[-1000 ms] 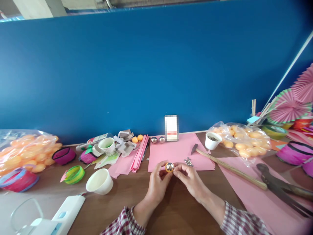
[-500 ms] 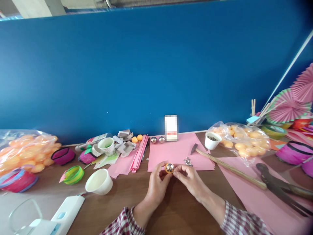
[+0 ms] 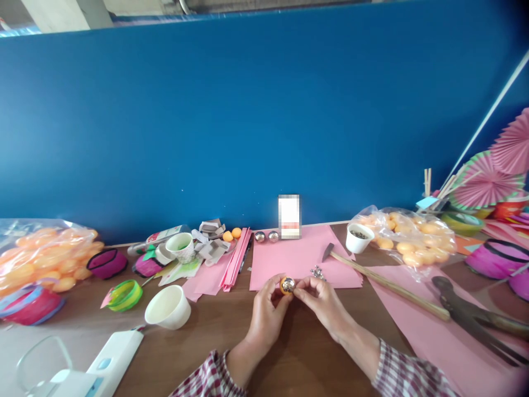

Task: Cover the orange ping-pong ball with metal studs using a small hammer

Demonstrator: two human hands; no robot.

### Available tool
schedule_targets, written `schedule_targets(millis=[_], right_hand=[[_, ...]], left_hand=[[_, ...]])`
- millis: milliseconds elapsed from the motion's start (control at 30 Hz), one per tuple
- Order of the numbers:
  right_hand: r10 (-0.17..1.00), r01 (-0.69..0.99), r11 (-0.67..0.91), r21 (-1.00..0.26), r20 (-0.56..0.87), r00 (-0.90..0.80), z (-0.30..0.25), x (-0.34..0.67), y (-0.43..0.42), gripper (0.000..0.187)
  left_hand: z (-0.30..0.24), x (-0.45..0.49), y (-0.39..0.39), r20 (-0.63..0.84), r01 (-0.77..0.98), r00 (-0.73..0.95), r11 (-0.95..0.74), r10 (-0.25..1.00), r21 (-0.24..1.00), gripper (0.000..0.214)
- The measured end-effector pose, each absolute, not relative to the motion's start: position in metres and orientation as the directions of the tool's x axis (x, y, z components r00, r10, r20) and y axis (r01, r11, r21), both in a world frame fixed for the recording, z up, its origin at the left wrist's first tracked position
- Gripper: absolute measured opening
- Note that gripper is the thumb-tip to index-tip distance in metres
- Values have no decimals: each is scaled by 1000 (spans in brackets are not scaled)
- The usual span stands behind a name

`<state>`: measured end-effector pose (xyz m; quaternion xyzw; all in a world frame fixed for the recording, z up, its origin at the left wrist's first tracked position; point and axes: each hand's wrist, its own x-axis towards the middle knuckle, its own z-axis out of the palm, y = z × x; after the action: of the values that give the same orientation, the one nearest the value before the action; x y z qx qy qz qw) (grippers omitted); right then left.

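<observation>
My left hand point(image 3: 265, 313) is closed round an orange ball point(image 3: 287, 285), thumb and fingers on its left side. Shiny silver tack-like heads cover part of the ball. My right hand point(image 3: 321, 303) is closed in a pinch at the ball's right side. Whatever lies between those fingertips is too small to make out. Just beyond the right hand lies a small pile of silver pieces point(image 3: 317, 272) on pink paper point(image 3: 289, 263). Two silver-covered balls point(image 3: 266, 236) sit at the paper's back edge.
Right of my hands lie a hammer point(image 3: 384, 281), dark iron shears point(image 3: 475, 314), a white cup of small pieces point(image 3: 360, 237) and a bag of orange balls point(image 3: 417, 237). On the left are a white bowl point(image 3: 168, 307), a power strip point(image 3: 111, 361) and another ball bag point(image 3: 45, 253).
The ball has turned a little in my left hand, so more orange shows on its left. Both hands stay almost in place.
</observation>
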<state>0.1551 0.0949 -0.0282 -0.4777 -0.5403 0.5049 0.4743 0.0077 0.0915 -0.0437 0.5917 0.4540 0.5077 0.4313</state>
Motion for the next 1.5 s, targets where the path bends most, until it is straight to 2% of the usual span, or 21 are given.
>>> schedule_targets(millis=[167, 267, 500, 733, 833, 933, 1000, 1067, 1100, 1167, 1233, 1300, 1400, 1500], right_hand=[[995, -60, 75, -995, 79, -64, -34, 153, 96, 25], [993, -66, 87, -994, 93, -78, -35, 152, 97, 24], [987, 5, 141, -990, 140, -79, -41, 154, 99, 22], [978, 74, 188, -979, 179, -110, -38, 149, 92, 20], [964, 178, 256, -950, 239, -113, -32, 156, 95, 18], [925, 447, 364, -817, 374, -69, -23, 183, 106, 19], [868, 717, 374, -588, 494, -48, -18, 210, 116, 19], [857, 912, 233, -338, 514, -28, -17, 238, 126, 20], [878, 959, 144, -245, 478, -10, -18, 251, 130, 23], [940, 988, 30, -148, 340, 22, -23, 272, 136, 25], [970, 989, 14, -145, 241, 22, -30, 284, 140, 23], [979, 988, 12, -155, 201, 19, -36, 289, 142, 21], [972, 994, -24, -103, 229, 47, -38, 283, 141, 21], [937, 997, -65, 41, 346, 47, -30, 269, 134, 21]], left_hand=[[-43, 8, 93, 204, 99, 86, -213, 975, 972, 36], [-42, 8, 94, 144, 62, 94, -150, 985, 987, 40], [-38, 10, 92, 98, -113, 125, -84, 987, 990, 34], [-36, 11, 94, 97, -50, 77, -93, 992, 994, 32], [-38, 10, 95, 58, -87, 71, -51, 996, 995, 36], [-42, 9, 98, 26, -136, 52, -19, 998, 991, 45], [-44, 8, 99, 16, -157, 26, -12, 1000, 988, 50], [-44, 7, 99, 18, -170, -2, -18, 1000, 985, 48], [-44, 7, 99, 22, -177, -16, -24, 1000, 984, 46], [-43, 8, 98, 30, -203, -32, -35, 999, 979, 42], [-41, 9, 98, 32, -240, -37, -40, 999, 970, 42], [-39, 10, 97, 30, -263, -46, -41, 999, 964, 44], [-38, 10, 98, 25, -260, -70, -42, 997, 965, 46], [-36, 9, 98, 21, -246, -89, -42, 996, 968, 47]])
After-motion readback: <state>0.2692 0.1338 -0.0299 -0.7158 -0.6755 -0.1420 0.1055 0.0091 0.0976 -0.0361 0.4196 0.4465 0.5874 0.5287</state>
